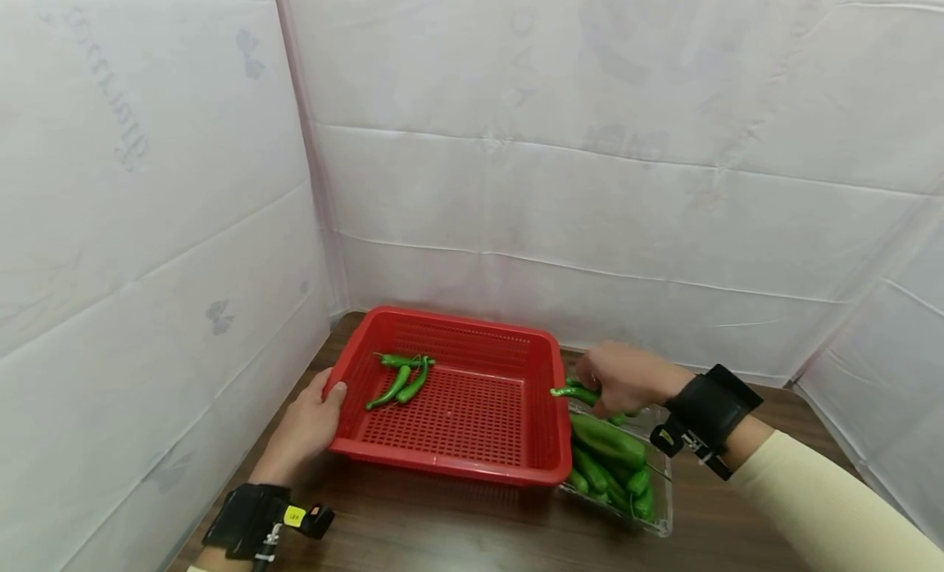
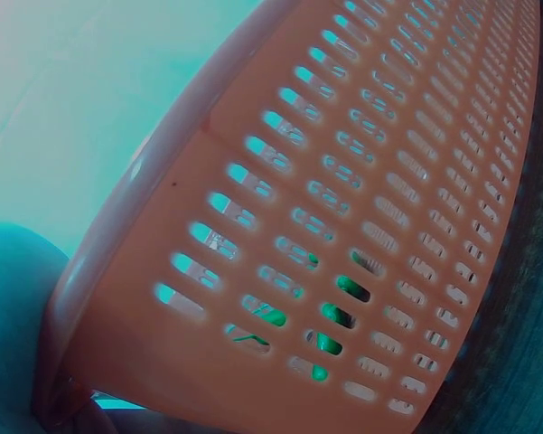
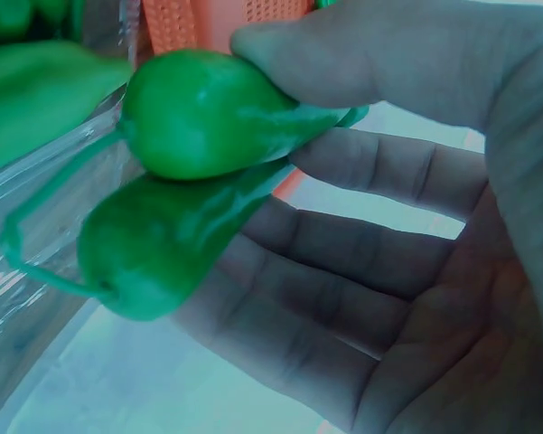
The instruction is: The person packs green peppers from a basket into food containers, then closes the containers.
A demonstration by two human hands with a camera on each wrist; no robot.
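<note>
A person works at a dark wood-grain tabletop (image 1: pixel 442 523), w/ white quilted fabric walls (image 1: pixel 590 187) on three sides.

The right hand (image 1: pixel 627 377) hovers at the right rim of a red perforated plastic basket (image 1: pixel 472 408). Per the right wrist view, it pinches two slim green chili peppers (image 3: pixel 199 181): thumb (image 3: pixel 361 54) on top, fingers (image 3: pixel 343 271) only loosely curled beneath, palm mostly open. The two peppers lie stacked, one touching the other, stalk ends w/ thin curved stems pointing away from the palm. In the head view the held peppers' (image 1: pixel 578 393) long axis runs roughly left-right, sticking out of the fingers toward the basket interior, just above its right rim.

Directly below and beside that hand is a clear plastic tray (image 1: pixel 660 523) touching the basket's right wall, holding a pile of more green peppers (image 1: pixel 608 457).

The left hand (image 1: pixel 306 429) grips the basket's left rim, thumb hooked over the edge, other fingers hidden outside under the wall. The left wrist view shows only the slotted wall up close, green showing thru the slots.

Inside the basket, three green peppers (image 1: pixel 401 375) lie together near the back-left corner, well apart from the held pair. Rt hand is far nearer the tray and the held peppers; the basket floor lies to its left and a bit lower.
</note>
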